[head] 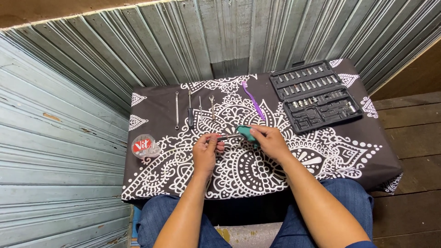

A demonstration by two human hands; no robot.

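At the left of the desk (151, 179), which carries a black cloth with a white mandala pattern, lies a small round container with a red label (143, 146). Far of it lies a row of 4 slim tools (193, 109): a long double-ended wrench, a dark-handled driver, a thin rod and a short wrench.

The left hand (205, 154) is clenched lightly, its fingertips pinching the metal shaft end of the screwdriver (236, 134). The right hand (270, 141) is grasping the teal handle of the same screwdriver. The tool lies roughly level between the 2 hands, just above the middle of the desk, near the person's body.

The step in hand appears to be fitting or adjusting a bit at the tip of the shaft. Whether a bit is seated cannot be told; the tip is hidden by the fingers. The next move likely calls for a steady handle and a straight push or pull along the shaft axis.

The screwdriver shows a stubby teal handle, a slim bright shaft and a reddish band near the left fingers.

Far right of the hands lies a purple toothbrush (253, 100), then an open black bit case (316, 95) with 2 hinged halves holding rows of bits and sockets.
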